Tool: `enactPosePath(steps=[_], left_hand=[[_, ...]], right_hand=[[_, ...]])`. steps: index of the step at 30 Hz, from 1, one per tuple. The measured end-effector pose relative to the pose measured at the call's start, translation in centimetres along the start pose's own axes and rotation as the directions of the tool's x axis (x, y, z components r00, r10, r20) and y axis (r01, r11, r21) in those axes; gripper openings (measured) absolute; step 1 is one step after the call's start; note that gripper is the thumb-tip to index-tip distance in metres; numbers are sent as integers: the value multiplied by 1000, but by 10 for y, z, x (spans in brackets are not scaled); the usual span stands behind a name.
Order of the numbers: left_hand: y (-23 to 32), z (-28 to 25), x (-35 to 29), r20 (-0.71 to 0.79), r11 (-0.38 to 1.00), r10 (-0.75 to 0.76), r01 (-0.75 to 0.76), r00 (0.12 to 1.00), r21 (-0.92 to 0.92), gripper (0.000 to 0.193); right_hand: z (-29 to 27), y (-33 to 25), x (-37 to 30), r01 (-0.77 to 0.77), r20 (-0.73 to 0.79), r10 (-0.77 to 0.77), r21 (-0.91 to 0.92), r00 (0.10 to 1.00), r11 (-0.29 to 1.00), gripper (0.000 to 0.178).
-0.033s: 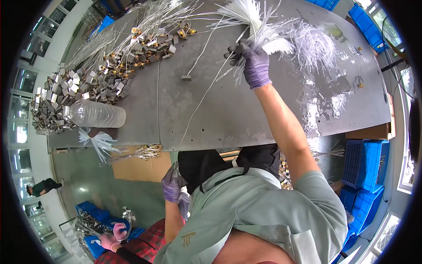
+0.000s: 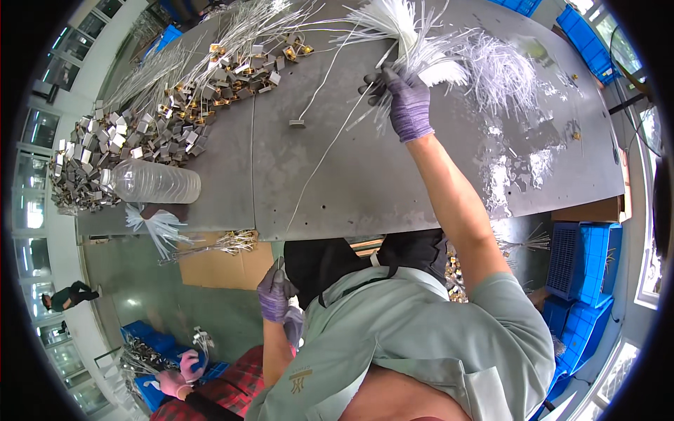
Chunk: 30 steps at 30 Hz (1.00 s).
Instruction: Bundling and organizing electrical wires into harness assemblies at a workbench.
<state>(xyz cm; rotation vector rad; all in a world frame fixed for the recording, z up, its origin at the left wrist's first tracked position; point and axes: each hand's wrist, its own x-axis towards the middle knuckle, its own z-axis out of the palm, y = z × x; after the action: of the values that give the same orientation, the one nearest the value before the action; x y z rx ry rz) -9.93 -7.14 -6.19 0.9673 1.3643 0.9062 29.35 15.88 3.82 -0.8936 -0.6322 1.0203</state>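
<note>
My right hand [image 2: 404, 102], in a purple glove, reaches far across the grey metal table [image 2: 393, 189] and grips a thick bundle of thin white wires [image 2: 397, 28] that fans out above it. One long thin white wire [image 2: 319, 165] runs from that bundle down over the table's near edge to my left hand [image 2: 275, 291]. That hand is also gloved in purple, sits below the table edge by my chest and is closed around the wire's lower end. A short wire with a small grey end piece [image 2: 297, 123] lies on the table between the hands.
A heap of small grey and brass metal parts with wires [image 2: 140, 133] covers the table's left. A clear plastic bottle [image 2: 151, 182] lies beside it. Loose white strands [image 2: 498, 67] lie at the right. Blue crates [image 2: 586, 266] stand below right. Another person's pink-gloved hand [image 2: 175, 375] works lower left.
</note>
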Motion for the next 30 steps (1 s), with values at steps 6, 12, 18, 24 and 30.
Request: enactPosePath(steps=[6, 12, 18, 24, 30], left_hand=[[-1, -4, 4, 21, 1000, -12, 11, 1000, 27, 48], [3, -2, 6, 74, 999, 22, -25, 997, 46, 44], [4, 2, 8, 103, 1000, 2, -5, 995, 25, 45], [-4, -1, 11, 149, 1000, 16, -17, 989, 2, 47], [17, 17, 14, 273, 996, -20, 42, 962, -76, 50]], right_hand=[[1, -4, -8, -15, 22, 16, -89, 1000, 996, 32], [-1, -8, -8, 7, -49, -11, -67, 999, 998, 33], [3, -16, -12, 55, -109, -54, 8, 993, 998, 30], [-1, -17, -17, -73, 53, 82, -149, 995, 986, 28], [1, 1, -37, -219, 242, 251, -154, 937, 964, 29]])
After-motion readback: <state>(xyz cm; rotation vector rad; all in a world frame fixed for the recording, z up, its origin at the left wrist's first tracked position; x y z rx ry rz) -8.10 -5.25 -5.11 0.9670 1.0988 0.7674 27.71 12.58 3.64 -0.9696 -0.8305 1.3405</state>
